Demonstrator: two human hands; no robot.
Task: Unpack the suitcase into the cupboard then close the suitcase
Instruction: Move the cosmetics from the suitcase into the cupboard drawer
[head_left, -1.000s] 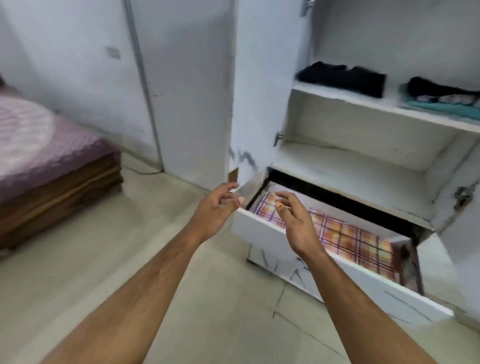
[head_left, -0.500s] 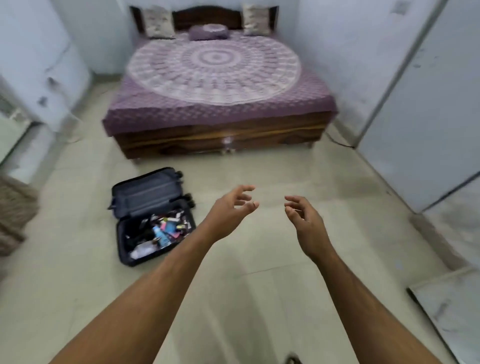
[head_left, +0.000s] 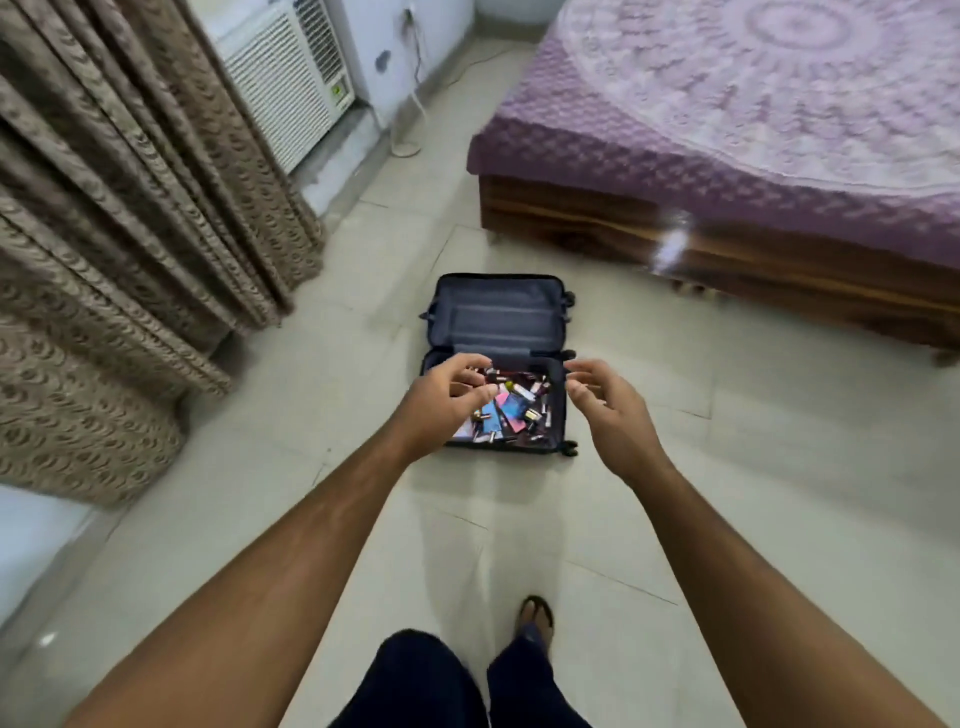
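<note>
I found the suitcase lying open on the floor beside the bed, its near half full of small items. My left hand and right hand were raised ahead, fingers loosely curled and empty, presumably readying a pickup. Half a second earlier the case sat farther off, lower left.

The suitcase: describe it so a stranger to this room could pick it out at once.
Start at the purple-covered bed; on the pale floor tiles off its near corner lies the suitcase. It is dark, open flat, the far half bare, the near half heaped with small colourful items.
</note>
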